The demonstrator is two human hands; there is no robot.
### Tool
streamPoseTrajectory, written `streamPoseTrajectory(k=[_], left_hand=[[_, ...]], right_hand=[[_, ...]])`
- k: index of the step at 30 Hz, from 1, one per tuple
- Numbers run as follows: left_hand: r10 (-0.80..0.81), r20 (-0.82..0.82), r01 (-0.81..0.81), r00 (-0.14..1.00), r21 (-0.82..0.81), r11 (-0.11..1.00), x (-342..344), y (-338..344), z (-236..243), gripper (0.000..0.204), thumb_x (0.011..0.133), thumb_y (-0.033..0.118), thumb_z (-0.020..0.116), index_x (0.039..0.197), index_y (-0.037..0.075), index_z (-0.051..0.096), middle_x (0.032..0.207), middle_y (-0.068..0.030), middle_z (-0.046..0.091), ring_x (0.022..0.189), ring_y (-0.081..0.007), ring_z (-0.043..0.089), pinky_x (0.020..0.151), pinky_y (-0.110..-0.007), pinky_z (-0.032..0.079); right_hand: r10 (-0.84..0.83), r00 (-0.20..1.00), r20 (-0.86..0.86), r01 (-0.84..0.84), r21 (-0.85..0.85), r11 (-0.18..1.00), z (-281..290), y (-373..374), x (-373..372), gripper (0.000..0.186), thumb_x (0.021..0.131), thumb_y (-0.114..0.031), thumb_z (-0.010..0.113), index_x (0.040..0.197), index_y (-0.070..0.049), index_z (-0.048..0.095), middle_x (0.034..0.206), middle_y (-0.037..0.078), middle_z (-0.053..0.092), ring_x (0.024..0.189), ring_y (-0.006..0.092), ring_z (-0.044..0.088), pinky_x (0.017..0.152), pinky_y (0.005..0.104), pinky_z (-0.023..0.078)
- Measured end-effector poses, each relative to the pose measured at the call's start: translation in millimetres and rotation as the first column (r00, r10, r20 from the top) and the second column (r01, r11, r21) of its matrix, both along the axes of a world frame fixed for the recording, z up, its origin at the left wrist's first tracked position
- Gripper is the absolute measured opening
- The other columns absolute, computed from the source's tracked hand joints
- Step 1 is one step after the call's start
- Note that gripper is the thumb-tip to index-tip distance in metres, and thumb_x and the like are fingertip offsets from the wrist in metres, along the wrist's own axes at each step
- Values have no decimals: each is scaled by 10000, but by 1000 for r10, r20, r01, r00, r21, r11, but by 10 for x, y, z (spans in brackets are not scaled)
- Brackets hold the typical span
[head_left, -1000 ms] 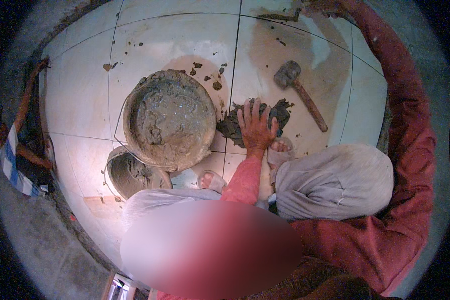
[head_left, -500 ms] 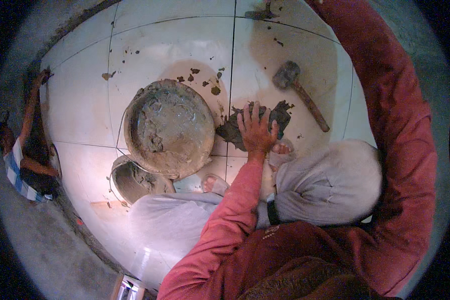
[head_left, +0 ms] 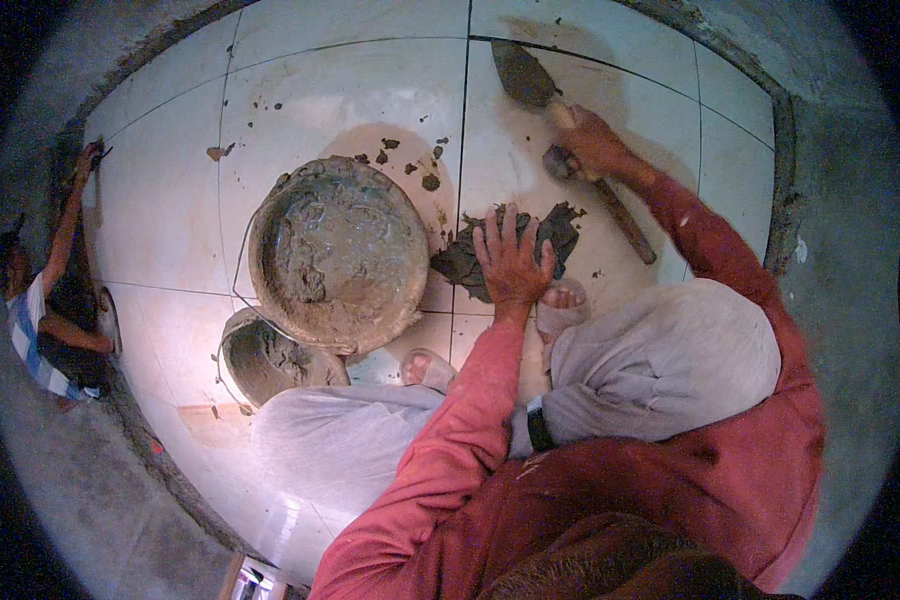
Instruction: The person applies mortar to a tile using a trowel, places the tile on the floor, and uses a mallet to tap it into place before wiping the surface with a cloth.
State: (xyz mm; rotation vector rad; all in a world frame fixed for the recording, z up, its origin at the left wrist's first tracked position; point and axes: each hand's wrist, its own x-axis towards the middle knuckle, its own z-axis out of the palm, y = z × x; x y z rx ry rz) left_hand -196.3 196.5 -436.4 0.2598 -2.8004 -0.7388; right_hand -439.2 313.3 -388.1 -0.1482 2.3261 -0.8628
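Observation:
My left hand [head_left: 513, 262] lies flat with spread fingers on a dark, crumpled cloth [head_left: 562, 228] on the tiled floor. At the upper right, my right hand [head_left: 598, 145] is wrapped round the light handle of a trowel [head_left: 523, 76]. The trowel's grey, mortar-coated blade points to the far left. Partly beneath my right hand lies a mallet, its wooden handle [head_left: 625, 222] slanting toward my knee and its dark head half covered. Left of the cloth stands a round bucket [head_left: 417, 225] of wet grey mortar [head_left: 345, 245].
A second, smaller bucket [head_left: 240, 375] with mortar residue leans beside the big one, near my left leg. Mortar crumbs [head_left: 430, 182] dot the tiles [head_left: 320, 75]. At the far left, another person [head_left: 45, 330] crouches by the floor's edge, one arm stretched out.
My right arm has swung in from the far right edge, and its hand now grips the trowel, which lay at the top before. My left hand stays on the cloth.

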Motion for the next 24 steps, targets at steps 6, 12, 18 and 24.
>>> streamPoseTrajectory(k=[6, 12, 18, 24], left_hand=[[-23, 23, 22, 999, 27, 999, -35, 48, 45, 413, 890, 367, 654, 1239, 148, 685, 1502, -128, 484, 1474, -400, 333, 1211, -602, 217], [-22, 63, 22, 998, 1, 1000, -15, -5, 67, 412, 891, 366, 649, 1244, 156, 686, 1494, -117, 490, 1478, -387, 326, 1214, -595, 208], [-44, 55, 46, 998, -42, 998, -61, 99, 73, 375, 893, 363, 641, 1207, 165, 697, 1505, -98, 492, 1468, -373, 344, 1214, -591, 208], [-56, -6, 55, 998, -93, 994, -72, 129, 63, 342, 907, 330, 631, 1202, 170, 694, 1486, -93, 512, 1454, -378, 364, 1207, -594, 221]], right_hand=[[-300, 929, 217, 352, -268, 897, -12, -58, 183, 221, 909, -175, 670, 1037, -56, 535, 673, 92, 600, 446, 210, 571, 402, 397, 485], [-299, 869, 395, 467, -450, 761, -104, -198, 228, 286, 881, -173, 691, 1053, -37, 508, 689, 78, 598, 462, 206, 568, 409, 391, 491], [-368, 901, 229, 434, -486, 759, -484, -495, 174, 348, 873, -143, 712, 1129, -27, 507, 754, 77, 607, 550, 191, 590, 457, 379, 502], [-263, 721, 641, 677, -567, 469, -125, -377, 114, 400, 899, -120, 711, 1226, -66, 487, 749, 45, 556, 550, 148, 544, 454, 342, 478]])
